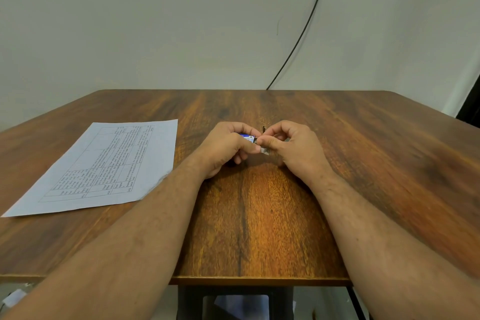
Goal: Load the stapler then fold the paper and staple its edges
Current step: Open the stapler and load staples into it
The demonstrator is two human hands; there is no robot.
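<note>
At the counter's (259, 215) centre, your left hand (226, 149) and right hand (293, 148) each clench a small blue-and-white stapler (248, 137) between fingertips; the paper (104, 166) lies flat at nine o'clock.

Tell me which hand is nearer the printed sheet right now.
Left. The left hand is just right of the printed sheet, pinching a small blue box; the right hand sits farther right, beyond it.
</note>
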